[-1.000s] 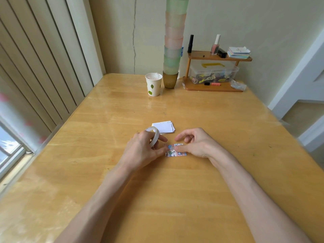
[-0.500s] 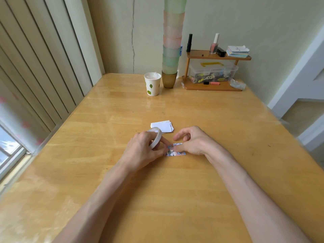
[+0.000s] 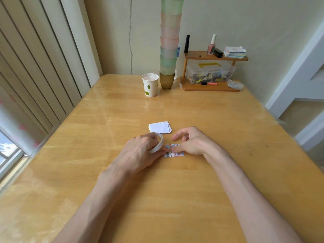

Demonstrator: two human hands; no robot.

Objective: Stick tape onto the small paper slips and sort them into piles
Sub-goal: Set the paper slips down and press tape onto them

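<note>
1 tape roll [image 3: 158, 144], 1 printed slip [image 3: 177, 154], 1 pile [image 3: 159, 127]

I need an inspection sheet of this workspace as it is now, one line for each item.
Surface: wooden table, glossy, light brown.
Job's things: tape roll on edge; printed slip flat on the table; pile of white slips just beyond, apart from both hands.
Clutter: paper cup, tall stack of plastic cups, wooden shelf with clear box and nail polish bottle, all at the far edge.
Grips: left hand holds the tape roll; right hand presses its thumb on the printed slip.
Cables: nothing seen.
Surroundings: blinds and window at left; cracked wall behind.
</note>
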